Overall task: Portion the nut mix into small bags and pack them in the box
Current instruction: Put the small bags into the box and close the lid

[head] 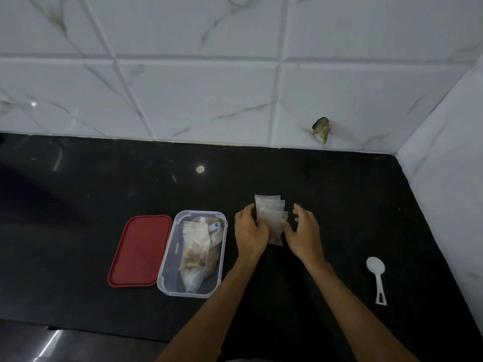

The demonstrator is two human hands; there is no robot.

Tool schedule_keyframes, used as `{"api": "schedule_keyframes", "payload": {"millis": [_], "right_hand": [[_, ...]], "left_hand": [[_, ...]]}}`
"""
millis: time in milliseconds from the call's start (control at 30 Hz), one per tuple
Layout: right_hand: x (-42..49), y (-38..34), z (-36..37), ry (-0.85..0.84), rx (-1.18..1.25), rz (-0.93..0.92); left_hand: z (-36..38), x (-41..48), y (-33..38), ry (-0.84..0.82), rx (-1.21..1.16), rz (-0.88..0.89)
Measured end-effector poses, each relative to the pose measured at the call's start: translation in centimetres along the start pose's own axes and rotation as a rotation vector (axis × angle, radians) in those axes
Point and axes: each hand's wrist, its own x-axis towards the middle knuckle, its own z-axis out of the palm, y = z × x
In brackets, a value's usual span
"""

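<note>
Black polished counter (104, 184) is running back to white marble-look tiles (198, 95), dimly lit. The left hand (251, 231) is curling its fingers and thumb round the left edge of a fanned stack of small bags (269, 210), holding them upright just above the surface. The right hand (304, 231) is hanging loose with fingers spread and grasping nothing; its thumb is resting at the stack's lower right edge, though real contact is hard to tell.

Judging by this, one bag is being peeled from the stack. Doing it well likely means sliding the thumb across the top sheet while the left hand is clamping the rest, since thin film tends to cling.

These bags are looking flat, clear, slippery and rectangular, their corners staggered. Just left of the hands, the box (200, 212), a translucent tub with rounded corners, is holding the large crinkled bag of nut mix (198, 246), brown pieces showing through. Its red lid (139, 250) is lying flat, touching the box's left side. A white plastic spoon (376, 270) is lying well apart to the right.
</note>
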Motion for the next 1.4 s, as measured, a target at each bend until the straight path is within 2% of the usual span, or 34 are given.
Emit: {"api": "schedule_keyframes", "payload": {"millis": [233,367,633,833,1133,1400], "right_hand": [[1.9,0.8,0.8,-0.112,0.065,0.016],[2.1,0.6,0.7,-0.103,0.195,0.072],[1.6,0.4,0.1,-0.106,0.305,0.155],[0.0,-1.2,-1.2,-0.108,0.395,0.174],[-5.1,-5.7,-4.4,-0.165,0.692,0.118],[-9.2,-9.6,-0.9,-0.150,0.613,0.060]], "left_hand": [[1.0,2.2,-0.1,-0.029,-0.028,-0.101],[1.2,2.5,-0.3,-0.011,-0.037,-0.102],[0.9,1.5,-1.5,-0.059,-0.088,-0.149],[0.0,-0.1,-0.8,-0.039,-0.144,-0.063],[-4.3,-3.5,2.7,-0.023,-0.412,0.007],[-11.3,-6.1,1.3,-0.046,-0.509,0.008]]}}
